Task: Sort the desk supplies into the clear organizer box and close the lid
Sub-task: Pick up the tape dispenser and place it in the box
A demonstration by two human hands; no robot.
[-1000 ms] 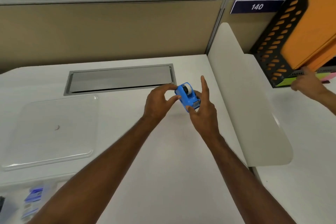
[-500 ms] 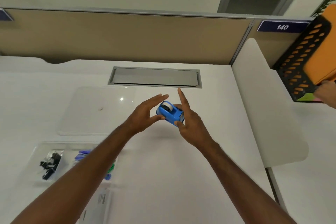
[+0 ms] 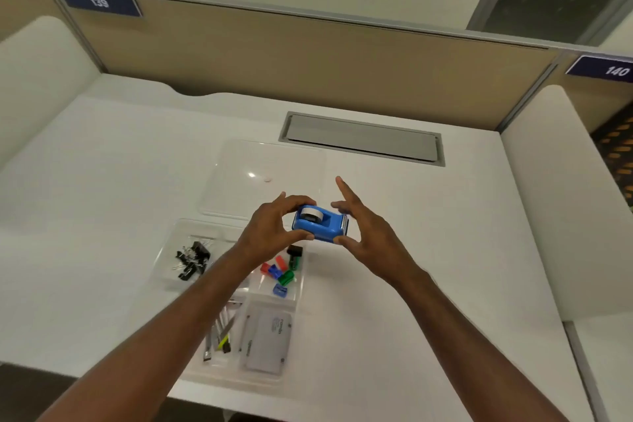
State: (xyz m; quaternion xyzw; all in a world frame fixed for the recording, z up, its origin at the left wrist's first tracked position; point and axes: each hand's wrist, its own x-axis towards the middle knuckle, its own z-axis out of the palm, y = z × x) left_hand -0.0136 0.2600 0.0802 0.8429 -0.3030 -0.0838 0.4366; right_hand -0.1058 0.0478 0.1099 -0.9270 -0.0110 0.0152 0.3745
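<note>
A blue tape dispenser [image 3: 320,226] with a white roll is held in the air between both hands. My left hand [image 3: 274,228] grips its left end with thumb and fingers. My right hand [image 3: 366,233] touches its right end with the thumb and fingertips, index finger pointing up. Just below and to the left lies the clear organizer box [image 3: 171,243], open. Its compartments hold black binder clips [image 3: 191,260], small coloured sharpeners [image 3: 279,272], pens or markers [image 3: 221,336] and a grey flat case [image 3: 267,341]. The clear lid [image 3: 239,164] lies flat behind the box.
A grey cable hatch [image 3: 363,140] is set into the white desk [image 3: 445,250] at the back. A tan partition wall [image 3: 308,55] bounds the far side. White curved dividers [image 3: 565,199] stand at the right and left. The desk's front edge runs below the box.
The view has swung left and down, so the whole organizer box now shows. Both hands have carried the tape dispenser left and nearer, to just above the box's right rear corner.
</note>
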